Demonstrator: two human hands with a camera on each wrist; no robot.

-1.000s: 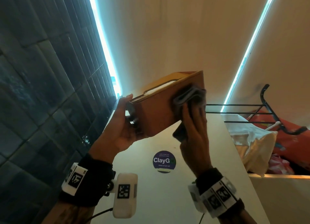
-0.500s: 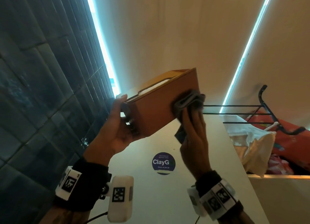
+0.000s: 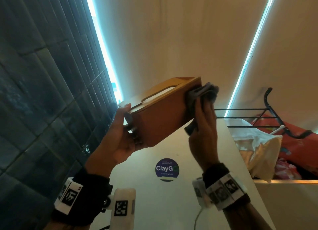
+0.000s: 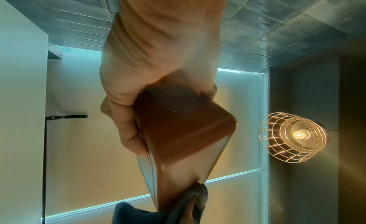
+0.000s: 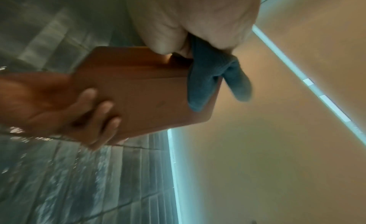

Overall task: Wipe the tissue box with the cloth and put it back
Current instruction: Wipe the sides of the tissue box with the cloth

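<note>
Two raised hands — left hand gripping tissue box, right hand pressing cloth

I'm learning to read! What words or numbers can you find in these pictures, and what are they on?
"ClayG": on the round blue sticker on the white surface; a green dot follows the G.
Small lines above and below it on the sticker: too small to read.
Wrist bands: black-and-white square codes, no readable words.
Tissue box and cloth: no writing visible.
</note>
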